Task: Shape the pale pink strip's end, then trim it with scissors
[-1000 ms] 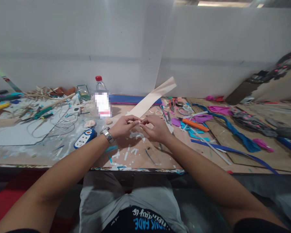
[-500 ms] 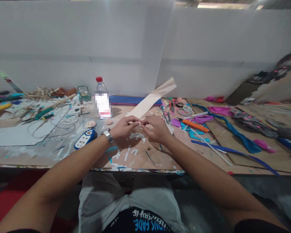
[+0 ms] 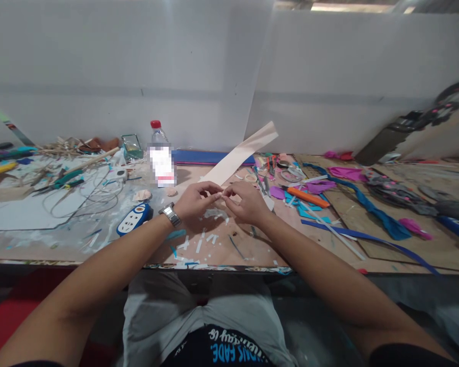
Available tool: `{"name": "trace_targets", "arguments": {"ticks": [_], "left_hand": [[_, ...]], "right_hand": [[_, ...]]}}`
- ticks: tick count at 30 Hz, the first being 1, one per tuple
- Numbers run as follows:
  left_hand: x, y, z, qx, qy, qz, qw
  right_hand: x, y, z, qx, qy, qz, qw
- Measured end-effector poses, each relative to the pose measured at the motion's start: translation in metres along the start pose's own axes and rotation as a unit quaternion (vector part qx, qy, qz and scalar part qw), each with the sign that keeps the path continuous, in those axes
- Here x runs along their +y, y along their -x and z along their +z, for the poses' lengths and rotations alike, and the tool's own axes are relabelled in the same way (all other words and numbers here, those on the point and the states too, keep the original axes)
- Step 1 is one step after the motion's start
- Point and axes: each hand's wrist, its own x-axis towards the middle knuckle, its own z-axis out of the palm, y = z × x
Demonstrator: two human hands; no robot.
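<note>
My left hand [image 3: 196,203], with a metal watch [image 3: 171,214] at its wrist, is closed in a pinch over the middle of the table. Its fingertips meet those of my right hand [image 3: 246,203], which is pinched too. Whatever lies between the fingertips is too small to make out. Just behind both hands a long pale cream strip of paper [image 3: 239,155] slants up to the right, its lower end partly hidden by my fingers. Small white and blue paper scraps [image 3: 199,242] lie on the table below the hands.
A red-capped bottle [image 3: 160,153] and a blue-and-white power strip [image 3: 133,218] stand left of my hands. Pliers [image 3: 67,184] and cables lie farther left. On the right are an orange cutter [image 3: 308,197], coloured paper pieces and a blue strip [image 3: 378,238].
My fingertips have shifted very slightly against each other, still pinched together at the same spot. Nothing else on the table has visibly moved.
</note>
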Motion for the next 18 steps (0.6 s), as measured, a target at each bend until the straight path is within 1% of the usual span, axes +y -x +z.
{"name": "trace_targets", "arguments": {"ticks": [3, 10, 18], "left_hand": [[0.0011, 0.0009, -0.0006, -0.015, -0.013, 0.007, 1.0], [-0.0014, -0.0003, -0.0022, -0.018, -0.023, -0.002, 1.0], [0.0032, 0.0013, -0.0037, -0.018, -0.051, -0.019, 0.998]], "right_hand": [[-0.0015, 0.0, -0.0006, -0.005, 0.003, 0.007, 1.0], [-0.0002, 0.0004, 0.0007, -0.014, 0.002, 0.012, 1.0], [0.0016, 0.0012, 0.0025, -0.013, 0.0, 0.017, 1.0]]}}
